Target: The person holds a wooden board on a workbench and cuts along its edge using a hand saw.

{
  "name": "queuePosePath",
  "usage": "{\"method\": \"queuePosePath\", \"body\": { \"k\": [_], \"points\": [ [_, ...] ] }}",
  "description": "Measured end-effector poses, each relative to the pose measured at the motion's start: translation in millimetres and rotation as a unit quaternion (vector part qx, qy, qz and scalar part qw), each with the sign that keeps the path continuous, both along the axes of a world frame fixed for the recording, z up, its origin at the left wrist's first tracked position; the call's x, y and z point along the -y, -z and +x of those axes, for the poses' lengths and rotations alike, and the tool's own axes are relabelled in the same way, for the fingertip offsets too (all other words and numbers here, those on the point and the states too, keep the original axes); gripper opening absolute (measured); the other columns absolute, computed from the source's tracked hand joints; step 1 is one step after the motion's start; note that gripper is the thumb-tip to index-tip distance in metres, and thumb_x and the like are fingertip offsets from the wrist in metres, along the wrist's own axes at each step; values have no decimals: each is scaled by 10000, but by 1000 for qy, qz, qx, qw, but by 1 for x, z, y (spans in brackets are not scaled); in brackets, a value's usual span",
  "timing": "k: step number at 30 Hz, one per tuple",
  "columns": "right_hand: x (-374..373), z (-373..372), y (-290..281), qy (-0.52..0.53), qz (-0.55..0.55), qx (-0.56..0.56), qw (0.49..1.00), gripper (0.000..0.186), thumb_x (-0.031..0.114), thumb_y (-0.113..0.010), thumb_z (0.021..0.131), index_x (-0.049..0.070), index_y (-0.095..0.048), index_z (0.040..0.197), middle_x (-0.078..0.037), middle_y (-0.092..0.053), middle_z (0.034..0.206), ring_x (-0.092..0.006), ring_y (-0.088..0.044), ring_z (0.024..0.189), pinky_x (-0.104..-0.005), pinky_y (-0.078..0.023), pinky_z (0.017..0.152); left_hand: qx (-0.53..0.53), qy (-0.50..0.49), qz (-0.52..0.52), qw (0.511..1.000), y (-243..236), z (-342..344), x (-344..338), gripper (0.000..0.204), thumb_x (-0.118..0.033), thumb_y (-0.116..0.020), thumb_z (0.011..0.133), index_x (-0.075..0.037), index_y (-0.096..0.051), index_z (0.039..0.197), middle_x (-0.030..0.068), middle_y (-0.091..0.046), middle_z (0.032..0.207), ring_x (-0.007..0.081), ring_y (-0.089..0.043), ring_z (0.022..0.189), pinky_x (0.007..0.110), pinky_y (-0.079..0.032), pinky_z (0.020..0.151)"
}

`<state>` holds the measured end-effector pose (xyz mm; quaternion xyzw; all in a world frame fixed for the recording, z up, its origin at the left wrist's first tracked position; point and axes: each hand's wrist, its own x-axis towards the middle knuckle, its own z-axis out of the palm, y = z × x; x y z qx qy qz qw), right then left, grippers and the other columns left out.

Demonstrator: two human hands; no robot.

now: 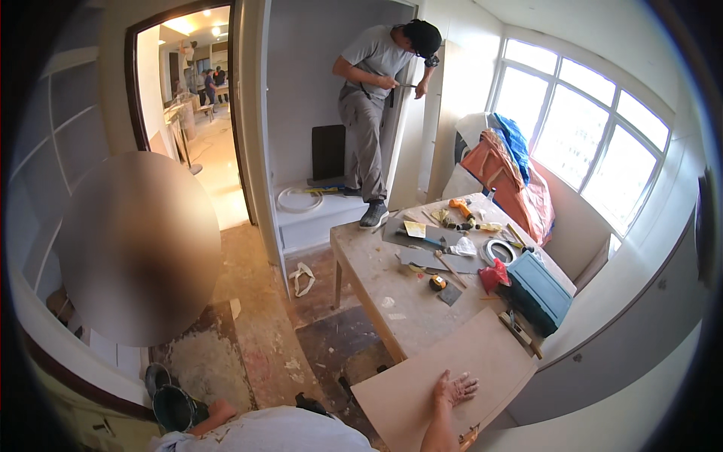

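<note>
My right hand (456,389) lies palm down with fingers spread on a pale flat board (422,361), which rests over the near end of the worktable. The hand looks dusty. A wood-and-metal tool (520,333) lies at the board's far right corner. At the lower left, my left hand (220,413) is low beside a dark green bucket (172,407), partly hidden by my body; whether it holds anything I cannot tell.
A person (369,98) stands in a recess, one foot at the table edge (339,248), holding a tool. The table holds several tools, tape rolls and a teal case (544,286). Covered items (504,181) sit beneath the window. A doorway (196,113) shows more workers. A blurred patch covers the left.
</note>
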<state>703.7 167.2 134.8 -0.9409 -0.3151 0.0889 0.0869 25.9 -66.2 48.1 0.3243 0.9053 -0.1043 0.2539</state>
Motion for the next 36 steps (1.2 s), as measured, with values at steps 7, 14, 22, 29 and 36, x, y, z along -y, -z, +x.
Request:
{"method": "queuePosePath", "body": {
  "k": [7,14,22,29,36],
  "points": [
    [1,-4,-5,-3,-17,-4,1000,960,705,-480,1005,55,-301,1689,-275,-134,1774,-453,-79,1648,-647,-68,1301,15,1,-20,1000,7,-8,8,428,-369,-767,756,-36,-823,1019,223,-794,1092,398,-775,1020,499,-611,826],
    [1,-1,3,1,-7,10,1000,956,711,-484,1002,60,-318,1683,-288,-149,1768,-459,-109,1643,-641,-79,1300,2,0,-33,999,11,-9,3,480,-417,-785,772,-60,-819,1091,199,-785,1146,376,-756,1106,489,-602,908],
    [3,-5,1,2,0,14,1000,941,699,-472,1006,55,-331,1677,-295,-160,1762,-461,-117,1639,-643,-79,1300,-21,19,0,1000,-2,-3,4,375,-309,-730,769,-64,-834,1033,222,-794,1092,389,-777,1062,477,-623,866],
    [6,-3,-7,3,-7,15,1000,936,690,-478,1009,48,-331,1674,-296,-177,1757,-460,-120,1638,-644,-85,1300,-17,23,-6,1000,0,-7,2,394,-313,-721,781,-70,-831,1071,207,-790,1157,386,-760,1121,474,-610,916],
    [-9,-10,-7,-12,-15,4,1000,950,706,-475,1000,85,-293,1696,-291,-142,1767,-474,-116,1637,-657,-86,1294,-2,28,-17,999,20,-19,20,422,-361,-735,778,-101,-833,1096,198,-790,1170,390,-741,1161,500,-594,943]
  ]
}}
